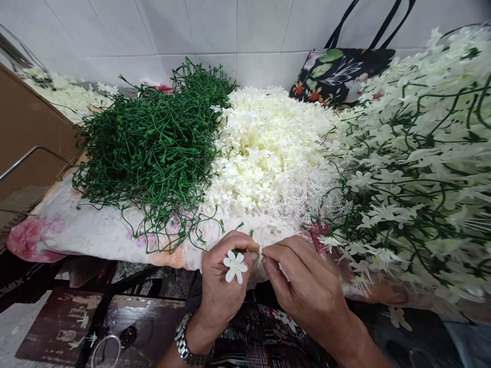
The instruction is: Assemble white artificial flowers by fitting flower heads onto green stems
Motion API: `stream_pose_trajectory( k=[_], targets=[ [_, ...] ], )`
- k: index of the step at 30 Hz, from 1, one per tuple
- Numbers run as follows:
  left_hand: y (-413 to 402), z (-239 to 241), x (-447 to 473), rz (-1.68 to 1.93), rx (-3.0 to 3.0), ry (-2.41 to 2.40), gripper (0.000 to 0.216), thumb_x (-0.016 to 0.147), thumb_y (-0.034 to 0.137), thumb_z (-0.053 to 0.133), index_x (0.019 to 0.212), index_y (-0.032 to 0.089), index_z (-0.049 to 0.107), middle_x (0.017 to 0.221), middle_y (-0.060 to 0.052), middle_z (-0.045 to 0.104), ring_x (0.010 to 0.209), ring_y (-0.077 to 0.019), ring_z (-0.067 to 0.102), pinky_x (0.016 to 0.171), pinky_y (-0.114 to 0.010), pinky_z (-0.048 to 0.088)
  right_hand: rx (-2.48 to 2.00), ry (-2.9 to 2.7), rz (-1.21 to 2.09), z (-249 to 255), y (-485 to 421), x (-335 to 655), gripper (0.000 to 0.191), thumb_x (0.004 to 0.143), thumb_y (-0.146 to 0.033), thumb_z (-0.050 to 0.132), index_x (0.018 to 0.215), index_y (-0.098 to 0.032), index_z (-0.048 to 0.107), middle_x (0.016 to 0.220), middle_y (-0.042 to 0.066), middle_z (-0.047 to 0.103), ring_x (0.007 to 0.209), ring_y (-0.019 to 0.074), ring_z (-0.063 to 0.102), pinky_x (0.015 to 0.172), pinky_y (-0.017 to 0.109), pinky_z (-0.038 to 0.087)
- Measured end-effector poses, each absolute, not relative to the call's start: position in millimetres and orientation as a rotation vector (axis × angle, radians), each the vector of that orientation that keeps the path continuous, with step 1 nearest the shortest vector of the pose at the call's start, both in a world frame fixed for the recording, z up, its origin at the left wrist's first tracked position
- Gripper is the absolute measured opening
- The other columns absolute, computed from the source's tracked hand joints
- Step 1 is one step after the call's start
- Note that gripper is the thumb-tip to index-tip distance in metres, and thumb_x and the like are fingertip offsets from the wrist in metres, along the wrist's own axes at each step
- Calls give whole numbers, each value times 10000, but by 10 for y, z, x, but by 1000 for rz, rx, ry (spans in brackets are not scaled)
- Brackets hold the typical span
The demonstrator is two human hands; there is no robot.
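Observation:
My left hand point(220, 291) is closed around an artificial flower stem, mostly hidden in the fingers. A white artificial flower point(235, 266) with several petals sticks out over the back of that hand, and green stem tips point(241, 226) show just beyond it. My right hand point(310, 278) pinches a small white piece point(260, 252) against the left fingertips; its exact shape is too covered to make out. Beyond the hands lie a tangled heap of green plastic stems point(153, 138), a pile of loose white blossoms point(264, 148) and a patch of thin white stamens point(312, 191).
Assembled white flower sprays point(418, 179) are heaped high on the right. A floral-print cloth point(92, 230) covers the work surface. A cardboard box point(34, 128) stands at left, a black floral bag point(341, 76) against the tiled wall. Below left is a worn brown wooden board point(141, 317).

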State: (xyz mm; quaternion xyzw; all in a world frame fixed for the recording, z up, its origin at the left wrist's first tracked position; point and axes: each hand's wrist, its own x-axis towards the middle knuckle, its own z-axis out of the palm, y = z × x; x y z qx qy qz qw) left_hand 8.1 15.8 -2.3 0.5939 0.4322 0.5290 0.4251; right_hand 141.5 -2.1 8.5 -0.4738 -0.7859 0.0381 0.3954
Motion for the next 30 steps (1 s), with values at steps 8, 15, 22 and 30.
stream_pose_trajectory(
  k=[8, 15, 22, 30],
  targets=[
    [131, 3, 53, 1357, 1807, 1056, 154, 782, 34, 559, 775, 180, 606, 698, -7, 585, 628, -124, 569, 567, -224, 457, -1187, -1856, 399, 76, -32, 1447, 149, 862, -48, 461, 809, -151, 553, 673, 22, 547, 629, 123, 517, 555, 236, 440],
    [62, -48, 48, 1367, 1923, 1090, 200, 803, 21, 520, 889, 196, 565, 738, -18, 599, 683, -138, 571, 608, -238, 461, -1193, -1809, 312, 72, -42, 1406, 137, 839, -49, 494, 819, -171, 554, 662, 17, 573, 616, 130, 531, 550, 238, 454],
    [87, -43, 30, 1323, 1845, 1037, 153, 811, 40, 532, 843, 182, 579, 733, -16, 581, 673, -131, 566, 600, -235, 455, -1161, -1816, 399, 36, -55, 1430, 124, 844, -43, 508, 827, -160, 548, 675, 15, 553, 625, 116, 521, 557, 229, 444],
    [103, -8, 29, 1342, 1853, 1003, 136, 818, 68, 559, 860, 181, 623, 735, -29, 614, 669, -143, 587, 581, -251, 471, -1192, -1628, 732, -19, -56, 1441, 97, 871, -134, 516, 809, -187, 569, 656, -20, 562, 567, 89, 543, 504, 191, 450]
  ],
)
